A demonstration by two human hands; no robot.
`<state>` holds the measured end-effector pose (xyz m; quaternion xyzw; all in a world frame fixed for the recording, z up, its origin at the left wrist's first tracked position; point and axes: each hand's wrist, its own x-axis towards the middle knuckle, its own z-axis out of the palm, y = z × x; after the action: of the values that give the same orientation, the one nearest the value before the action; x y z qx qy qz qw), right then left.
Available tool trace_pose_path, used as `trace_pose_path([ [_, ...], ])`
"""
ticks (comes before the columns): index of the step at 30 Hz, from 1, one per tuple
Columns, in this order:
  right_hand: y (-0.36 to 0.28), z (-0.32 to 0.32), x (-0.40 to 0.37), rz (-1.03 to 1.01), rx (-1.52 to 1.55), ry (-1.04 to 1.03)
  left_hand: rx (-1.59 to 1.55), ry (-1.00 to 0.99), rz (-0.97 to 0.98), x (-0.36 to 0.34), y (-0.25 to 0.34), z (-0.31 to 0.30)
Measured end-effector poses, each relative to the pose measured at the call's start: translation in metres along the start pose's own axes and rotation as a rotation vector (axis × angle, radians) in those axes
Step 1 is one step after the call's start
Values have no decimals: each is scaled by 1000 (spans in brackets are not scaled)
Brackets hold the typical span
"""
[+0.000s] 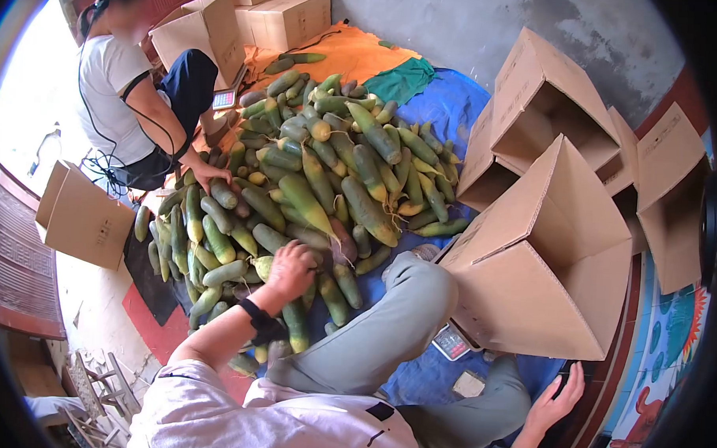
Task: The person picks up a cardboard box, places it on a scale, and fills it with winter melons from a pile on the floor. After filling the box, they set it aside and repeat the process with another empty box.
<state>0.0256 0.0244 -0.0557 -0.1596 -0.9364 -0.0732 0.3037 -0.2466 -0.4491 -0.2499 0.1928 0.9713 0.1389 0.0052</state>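
Note:
A big heap of green radishes (367, 212) fills the floor in front of me. My left hand (291, 271) is at its near side, fingers curled over a green radish (262, 266) with a pale end; the palm side is hidden. Low on the right, my right hand (555, 398) holds nothing, its fingers stretched out and somewhat apart. Just above that hand stands an open cardboard box (522, 301), tilted with its mouth to the right. Beneath the box's near edge a scale with a keypad (452, 343) shows.
Across the heap on the left, a crouching person rests a hand (210, 174) on the radishes. Further open boxes (556, 97) line the right wall, and more boxes (283, 20) stand behind. Blue tarp (450, 101) and orange tarp (357, 46) cover the floor. Small stools (104, 389) are at lower left.

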Motion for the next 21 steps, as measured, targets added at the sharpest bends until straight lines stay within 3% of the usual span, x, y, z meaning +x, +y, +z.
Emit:
trace_pose_path([
  [2, 7, 11, -20, 37, 19, -43, 190, -239, -253, -20, -39, 20],
  [5, 12, 26, -47, 119, 41, -114, 175, -304, -408, -39, -71, 19],
  [11, 12, 43, -74, 199, 35, -211, 298, -377, -366, -40, -104, 47],
  [21, 6, 49, -77, 229, 59, -189, 432, -532, -184, -29, -86, 20],
])
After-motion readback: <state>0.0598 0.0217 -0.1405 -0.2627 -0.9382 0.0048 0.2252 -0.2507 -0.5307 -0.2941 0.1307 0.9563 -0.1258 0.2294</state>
